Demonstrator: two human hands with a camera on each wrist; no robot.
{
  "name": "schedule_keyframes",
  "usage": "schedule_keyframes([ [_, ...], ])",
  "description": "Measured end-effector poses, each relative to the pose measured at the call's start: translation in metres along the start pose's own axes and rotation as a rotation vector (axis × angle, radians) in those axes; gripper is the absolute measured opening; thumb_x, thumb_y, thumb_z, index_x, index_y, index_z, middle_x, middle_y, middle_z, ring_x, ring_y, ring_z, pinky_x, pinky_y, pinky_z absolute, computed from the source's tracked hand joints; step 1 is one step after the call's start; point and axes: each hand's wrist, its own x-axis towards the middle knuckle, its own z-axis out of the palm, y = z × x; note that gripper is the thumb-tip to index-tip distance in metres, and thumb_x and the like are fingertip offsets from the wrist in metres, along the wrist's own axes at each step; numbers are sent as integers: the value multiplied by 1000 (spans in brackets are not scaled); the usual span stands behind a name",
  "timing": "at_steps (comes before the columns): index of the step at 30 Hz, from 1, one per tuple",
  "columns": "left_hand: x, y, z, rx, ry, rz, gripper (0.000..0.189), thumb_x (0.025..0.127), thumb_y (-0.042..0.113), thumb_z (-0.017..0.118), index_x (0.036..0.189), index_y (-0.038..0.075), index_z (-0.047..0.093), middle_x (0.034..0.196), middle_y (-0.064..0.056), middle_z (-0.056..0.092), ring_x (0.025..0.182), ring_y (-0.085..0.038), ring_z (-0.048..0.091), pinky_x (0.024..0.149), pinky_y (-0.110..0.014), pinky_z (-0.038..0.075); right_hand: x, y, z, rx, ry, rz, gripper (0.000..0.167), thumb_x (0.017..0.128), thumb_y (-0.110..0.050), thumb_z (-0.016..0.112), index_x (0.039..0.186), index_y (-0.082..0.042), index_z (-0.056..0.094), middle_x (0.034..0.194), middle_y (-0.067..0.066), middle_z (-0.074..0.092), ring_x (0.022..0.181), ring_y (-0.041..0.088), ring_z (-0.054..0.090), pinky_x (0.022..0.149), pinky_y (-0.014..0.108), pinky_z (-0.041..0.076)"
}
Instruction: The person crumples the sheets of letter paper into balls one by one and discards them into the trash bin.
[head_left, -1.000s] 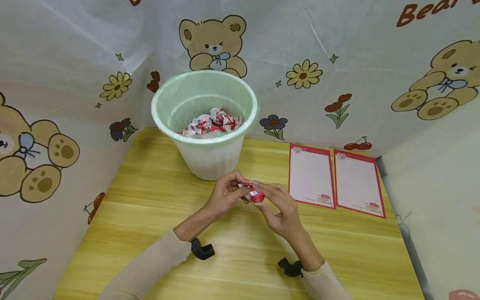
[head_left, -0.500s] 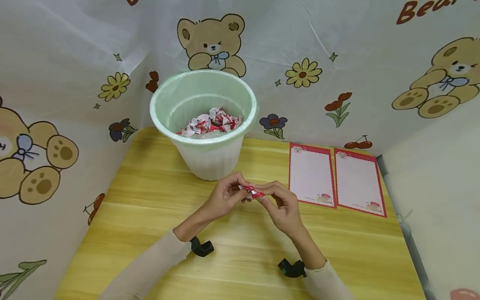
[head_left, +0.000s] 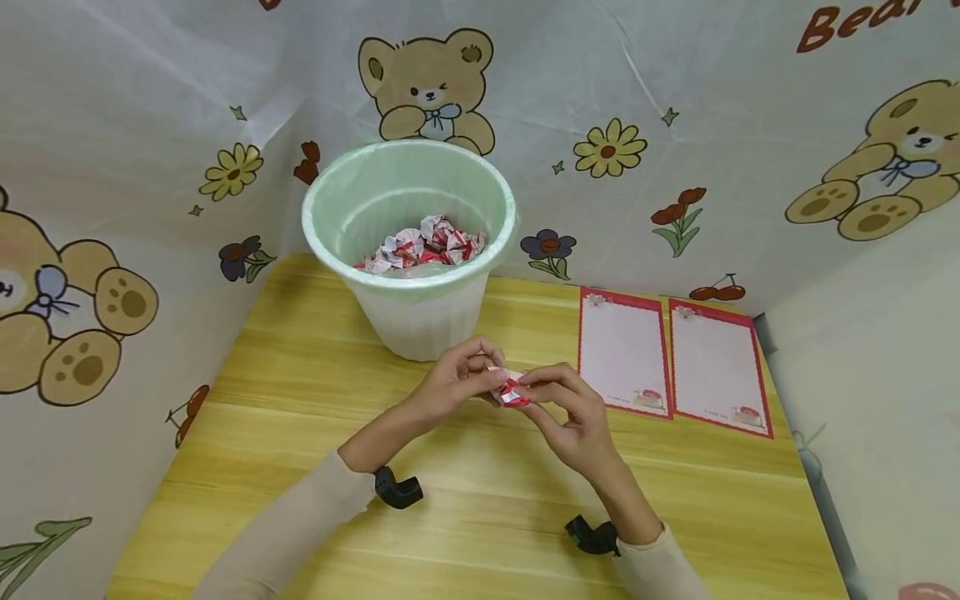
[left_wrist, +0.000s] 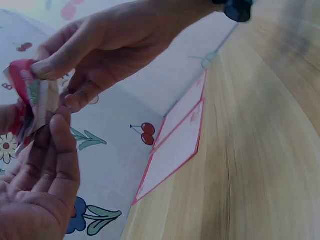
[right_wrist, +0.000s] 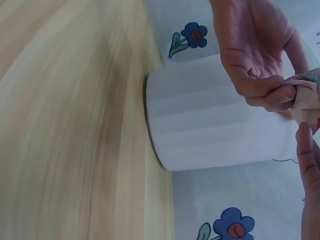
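Between both hands, above the table, is a crumpled red-and-white sheet of paper (head_left: 513, 393), folded into a small wad. My left hand (head_left: 450, 385) pinches its left side between thumb and fingers. My right hand (head_left: 573, 417) pinches the right side, thumb below and fingertips on top. The left wrist view shows the paper (left_wrist: 31, 95) edge-on, with red, green and white print and a pale inner face. In the right wrist view the paper (right_wrist: 306, 102) is partly cut off at the frame's edge.
Behind the hands stands a pale green bin (head_left: 408, 287) with several crumpled red-and-white papers (head_left: 423, 243) inside. Two flat red-bordered sheets (head_left: 621, 350) lie at the right on the wooden table (head_left: 465, 517). A bear-printed cloth (head_left: 540, 67) hangs around the table.
The paper wad is turned and pressed between the fingers, its red and white folds showing differently. The right hand has shifted slightly right. Bin and flat sheets stay put.
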Motion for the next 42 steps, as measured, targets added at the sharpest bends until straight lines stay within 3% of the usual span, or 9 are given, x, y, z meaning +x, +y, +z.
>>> schedule_keyframes([
  [4, 2, 4, -3, -34, 1, -183, 24, 105, 12, 67, 122, -6, 68, 97, 3, 81, 87, -12, 76, 84, -36, 68, 2, -2, -3, -167, -12, -109, 17, 103, -19, 74, 100, -4, 79, 110, 20, 72, 103, 28, 67, 99, 19, 54],
  [7, 1, 4, -3, -28, 20, -214, 20, 105, 13, 69, 114, -5, 72, 96, 3, 79, 87, -10, 75, 85, -33, 67, 2, -2, -2, -214, -3, -135, 19, 102, -20, 75, 103, -1, 79, 110, 20, 72, 103, 31, 67, 102, 19, 54],
  [15, -3, -2, 5, -46, 80, -86, 17, 106, 7, 65, 115, -7, 66, 99, 5, 74, 86, -6, 70, 81, -21, 60, 2, 3, 6, -164, 103, -108, 24, 95, -21, 85, 101, 3, 80, 105, 21, 76, 102, 28, 73, 101, 19, 59],
  [22, -6, -5, 12, -66, 106, -48, 21, 108, 8, 62, 119, -10, 62, 110, 1, 67, 90, -6, 70, 82, -21, 62, 3, 5, 10, -105, 177, -184, 25, 89, -16, 90, 92, 6, 79, 98, 23, 75, 100, 29, 76, 97, 24, 63],
  [26, -8, -7, 17, -37, 116, 5, 13, 109, 8, 62, 114, -4, 64, 110, 0, 65, 90, -8, 70, 82, -22, 61, 2, 3, 12, -102, 209, -203, 24, 88, -14, 91, 88, 7, 80, 94, 22, 76, 100, 29, 77, 98, 27, 63],
  [31, -10, -9, 23, 93, 127, 152, 13, 108, 9, 64, 112, -3, 66, 102, -1, 66, 83, -8, 66, 73, -20, 57, 2, -7, 9, -8, 194, -98, 20, 87, -11, 91, 85, 5, 79, 93, 18, 76, 108, 25, 76, 99, 28, 63],
  [35, -13, -10, 27, 200, 119, 256, 9, 108, 6, 63, 113, 0, 67, 98, -12, 66, 80, -11, 61, 70, -24, 56, 1, -14, 10, 119, 201, 18, 16, 82, 0, 92, 81, 3, 77, 94, 13, 77, 109, 21, 74, 99, 29, 63],
  [39, -16, -7, 27, 277, 128, 291, 9, 108, 6, 62, 115, 4, 68, 102, -18, 69, 88, -10, 65, 79, -27, 61, 2, -18, 12, 228, 214, 95, 17, 79, 12, 89, 86, 7, 74, 106, 12, 73, 110, 21, 69, 97, 28, 63],
  [42, -17, -2, 25, 324, 140, 302, 9, 108, 6, 63, 114, 6, 70, 103, -15, 71, 93, -8, 68, 85, -28, 64, 3, -19, 13, 282, 213, 161, 30, 79, 18, 85, 105, 13, 72, 119, 15, 66, 114, 21, 66, 98, 27, 63],
])
